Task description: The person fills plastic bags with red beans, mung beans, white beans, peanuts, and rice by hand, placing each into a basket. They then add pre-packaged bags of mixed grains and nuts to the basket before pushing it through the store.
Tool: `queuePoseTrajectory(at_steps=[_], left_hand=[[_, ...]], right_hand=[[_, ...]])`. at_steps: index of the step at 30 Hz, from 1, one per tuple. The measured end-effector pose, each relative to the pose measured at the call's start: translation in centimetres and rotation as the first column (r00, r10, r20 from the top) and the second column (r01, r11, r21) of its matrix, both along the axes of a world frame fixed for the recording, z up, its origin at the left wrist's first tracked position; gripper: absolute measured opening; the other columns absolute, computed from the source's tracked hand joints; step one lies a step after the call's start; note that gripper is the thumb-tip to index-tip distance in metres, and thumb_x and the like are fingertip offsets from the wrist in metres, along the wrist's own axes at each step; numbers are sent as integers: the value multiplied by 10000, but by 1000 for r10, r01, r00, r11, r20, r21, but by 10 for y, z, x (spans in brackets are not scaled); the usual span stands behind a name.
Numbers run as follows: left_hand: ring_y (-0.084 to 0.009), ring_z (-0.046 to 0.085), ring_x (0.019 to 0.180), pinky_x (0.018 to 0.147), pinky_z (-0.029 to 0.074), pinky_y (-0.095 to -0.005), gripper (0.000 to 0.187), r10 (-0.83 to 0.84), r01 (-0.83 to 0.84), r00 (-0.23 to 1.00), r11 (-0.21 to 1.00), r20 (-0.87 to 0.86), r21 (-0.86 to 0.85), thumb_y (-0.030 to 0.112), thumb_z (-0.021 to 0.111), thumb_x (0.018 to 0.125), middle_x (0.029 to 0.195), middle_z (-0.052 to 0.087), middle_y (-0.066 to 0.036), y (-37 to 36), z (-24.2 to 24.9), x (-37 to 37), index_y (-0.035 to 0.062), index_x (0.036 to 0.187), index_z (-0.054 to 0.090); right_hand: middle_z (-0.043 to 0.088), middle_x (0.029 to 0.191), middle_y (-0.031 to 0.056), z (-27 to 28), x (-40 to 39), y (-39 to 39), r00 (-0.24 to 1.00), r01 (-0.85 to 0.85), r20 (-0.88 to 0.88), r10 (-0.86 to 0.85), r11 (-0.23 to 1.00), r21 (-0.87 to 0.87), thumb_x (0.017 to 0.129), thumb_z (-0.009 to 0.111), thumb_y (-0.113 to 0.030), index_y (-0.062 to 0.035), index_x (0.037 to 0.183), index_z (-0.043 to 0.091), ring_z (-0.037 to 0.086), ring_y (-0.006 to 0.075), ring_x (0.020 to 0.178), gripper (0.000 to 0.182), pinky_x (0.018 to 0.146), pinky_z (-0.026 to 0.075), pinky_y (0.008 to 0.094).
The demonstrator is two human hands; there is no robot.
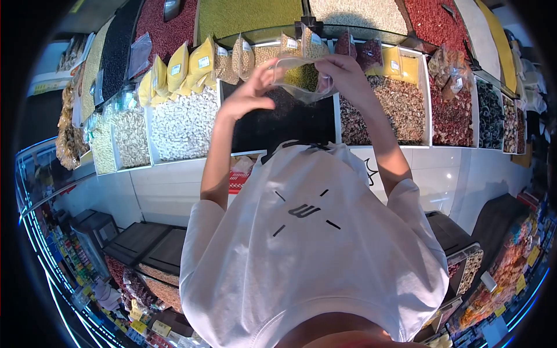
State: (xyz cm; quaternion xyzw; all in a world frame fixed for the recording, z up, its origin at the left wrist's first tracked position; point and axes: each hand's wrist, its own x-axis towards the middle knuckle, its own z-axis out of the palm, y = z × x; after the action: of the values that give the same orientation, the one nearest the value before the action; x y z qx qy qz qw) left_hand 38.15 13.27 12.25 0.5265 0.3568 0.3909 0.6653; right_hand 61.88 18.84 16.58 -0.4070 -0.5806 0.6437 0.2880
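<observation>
A clear plastic bag (306, 94) hangs at chest height over the bins, its mouth spread wide. My right hand (343, 80) grips its right edge, fingers wrapped round the plastic. At the left rim, the fingertips of my left hand (252, 93) touch the bag, while the thumb stands well apart from them. Small green beans (299, 79) show within the bag's outline; whether they are inside it or behind it I cannot tell. Directly beneath is a bin of black grains (284, 124).
White pieces (184, 124) fill the bin to the left, brown mixed pieces (391, 110) the one to the right. Filled bags, some with yellow grain (200, 62), line the back ledge. Beyond it lie large heaps, including green beans (249, 20). Dark-lidded containers (148, 246) stand nearer me.
</observation>
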Motion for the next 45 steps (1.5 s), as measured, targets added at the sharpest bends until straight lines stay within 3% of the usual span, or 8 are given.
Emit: queuePoseTrajectory(at_steps=[6, 11, 18, 26, 29, 32, 37, 45], left_hand=[[-238, 379, 1184, 1013, 277, -341, 952, 176, 151, 785, 876, -594, 458, 89, 810, 497, 1290, 400, -126, 14, -3, 42, 55, 1314, 324], [-156, 457, 1062, 908, 380, -316, 766, 90, -91, 995, 995, -32, -47, -48, 742, 466, 1178, 491, -84, 14, 20, 65, 2, 1173, 452], [-184, 476, 1047, 928, 371, -340, 729, 202, -230, 960, 963, 191, 138, -42, 755, 509, 1067, 529, -75, 3, 6, 90, -16, 1161, 430], [-186, 504, 1011, 890, 403, -334, 702, 369, -362, 922, 929, 117, -78, -54, 724, 528, 1062, 539, -93, 5, -8, 65, -18, 1161, 423], [-200, 492, 1035, 911, 380, -336, 677, 388, -385, 899, 921, 205, -56, -31, 710, 556, 1095, 524, -96, 16, -7, 49, -15, 1169, 423], [-204, 482, 1043, 913, 374, -337, 672, 353, -350, 928, 935, 117, -45, -18, 709, 573, 1105, 513, -95, 37, -7, 32, -10, 1178, 417], [-219, 471, 1068, 919, 371, -330, 563, 409, -408, 909, 913, 84, -29, 113, 663, 707, 1125, 515, -118, 90, -3, 7, -3, 1201, 420], [-226, 492, 1073, 893, 405, -323, 541, 452, -437, 887, 887, 91, -148, 239, 621, 783, 1154, 513, -140, 186, -38, -37, -12, 1215, 413]], right_hand=[[515, 586, -3, 35, 4, -5, 974, -39, -226, 33, 999, -21, 834, 537, -154, -6, 720, 587, 487, 63, 530, 193, 508, 368, 210], [467, 572, 7, 51, 10, 2, 894, 104, -419, -157, 984, -146, 840, 520, -148, -42, 660, 490, 465, 87, 482, 211, 462, 374, 226], [470, 590, 28, 43, 4, 11, 810, 64, -548, -208, 960, -271, 853, 505, -165, -68, 639, 429, 455, 109, 443, 247, 403, 356, 235], [541, 768, 51, 26, 10, 19, 938, -58, -335, 89, 993, 99, 817, 598, -211, -20, 930, 524, 529, 109, 652, 233, 556, 408, 211], [423, 1218, 134, 14, 6, 29, 955, -295, 125, 269, 908, 298, 571, 812, -242, -50, 1349, 196, 408, 205, 1139, 1011, 921, 354, 334], [405, 1221, 135, -7, -19, 41, 934, -352, 204, 294, 861, 366, 561, 819, -233, -51, 1342, 197, 355, 224, 1205, 1015, 1007, 284, 387], [472, 1168, 120, -41, -55, 100, 944, -330, 32, 329, 932, 146, 650, 768, -167, -71, 1358, 171, 513, 193, 1025, 931, 762, 502, 328], [547, 993, 44, -50, -106, 195, 929, -349, 109, 354, 935, -60, 716, 695, -170, -69, 1250, 370, 554, 133, 848, 634, 666, 492, 269]])
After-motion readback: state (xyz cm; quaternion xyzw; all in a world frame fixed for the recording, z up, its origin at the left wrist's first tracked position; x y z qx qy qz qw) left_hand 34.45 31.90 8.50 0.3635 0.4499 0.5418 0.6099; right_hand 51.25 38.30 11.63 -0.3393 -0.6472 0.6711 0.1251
